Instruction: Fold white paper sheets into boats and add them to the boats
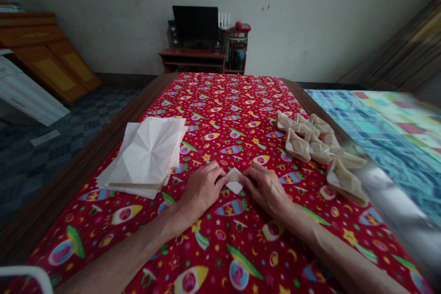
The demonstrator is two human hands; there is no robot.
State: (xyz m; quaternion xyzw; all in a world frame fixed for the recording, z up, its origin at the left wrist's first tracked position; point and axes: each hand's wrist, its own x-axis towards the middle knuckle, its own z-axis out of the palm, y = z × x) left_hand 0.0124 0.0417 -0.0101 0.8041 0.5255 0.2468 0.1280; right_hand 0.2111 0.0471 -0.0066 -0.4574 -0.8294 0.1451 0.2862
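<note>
A small folded piece of white paper (234, 181) lies on the red patterned tablecloth (220, 248), between my two hands. My left hand (206, 184) pinches its left corner between thumb and fingers. On the opposite side, my right hand (263, 186) grips the right corner the same way. Left of my hands is a stack of creased white paper sheets (148, 151), the top one marked with radiating fold lines. Several folded paper boats (298, 144) in a pale brown tone sit in a group to the right.
At the far wall stands a desk (193, 56) with a monitor (195, 23), speakers and a red telephone (242, 26). A wooden cabinet (51, 55) and a white cabinet (27, 89) are on the left. A bed with a blue patterned cover (375, 138) adjoins the table's right side.
</note>
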